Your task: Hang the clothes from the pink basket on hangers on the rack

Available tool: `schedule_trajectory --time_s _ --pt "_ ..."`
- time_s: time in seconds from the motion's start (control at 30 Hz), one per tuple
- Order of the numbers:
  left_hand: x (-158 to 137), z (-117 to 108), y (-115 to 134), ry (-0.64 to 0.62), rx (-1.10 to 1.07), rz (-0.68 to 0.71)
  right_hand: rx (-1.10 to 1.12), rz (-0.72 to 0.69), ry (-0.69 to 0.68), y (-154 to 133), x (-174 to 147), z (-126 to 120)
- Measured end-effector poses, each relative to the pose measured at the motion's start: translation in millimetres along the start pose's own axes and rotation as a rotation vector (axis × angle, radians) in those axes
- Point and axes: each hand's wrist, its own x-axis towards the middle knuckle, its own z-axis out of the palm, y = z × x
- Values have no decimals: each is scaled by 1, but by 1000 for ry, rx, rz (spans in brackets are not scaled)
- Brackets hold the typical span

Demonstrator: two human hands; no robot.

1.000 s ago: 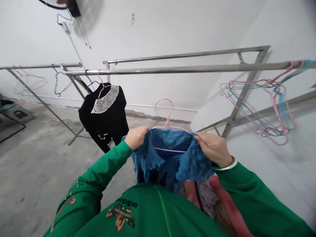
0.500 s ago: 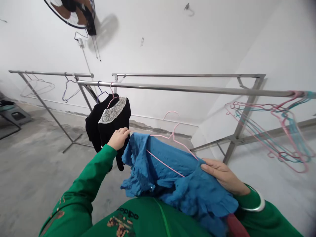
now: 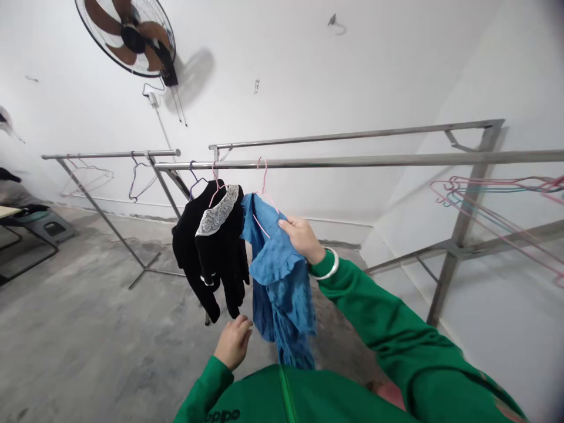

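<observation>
My right hand (image 3: 303,238) pinches the shoulder of a blue ruffled blouse (image 3: 282,276), which hangs on a pink hanger (image 3: 264,183). That hanger's hook is at the front metal rail (image 3: 352,160) and looks looped over it. Below and to the left, my left hand (image 3: 235,342) is apart from the blouse, its fingers curled together with nothing visible in them. A black top with a white lace collar (image 3: 219,212) hangs close beside the blouse on another pink hanger. Behind it is another black garment (image 3: 185,232) on a purple hanger (image 3: 194,181).
Pink and teal hangers (image 3: 497,187) hang at the right end. A second rack (image 3: 110,155) at left carries a purple hanger (image 3: 140,176) and pale ones. A fan (image 3: 132,38) is mounted on the wall. Rack legs (image 3: 143,270) stand on the concrete floor.
The blue blouse has moved from my lap up and forward to the rail beside the black top. My left hand has let go of it and dropped; my right hand still grips it.
</observation>
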Motion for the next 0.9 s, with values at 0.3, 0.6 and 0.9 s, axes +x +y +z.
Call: schedule_trajectory --time_s 0.3,0.6,0.9 --pt "-42 7 -25 -110 39 -210 -466 -52 152 4 54 86" --pt "-46 27 -32 -148 56 -222 -714 19 204 14 74 108" --pt "-37 24 -24 -294 49 -208 -769 75 112 31 71 114"
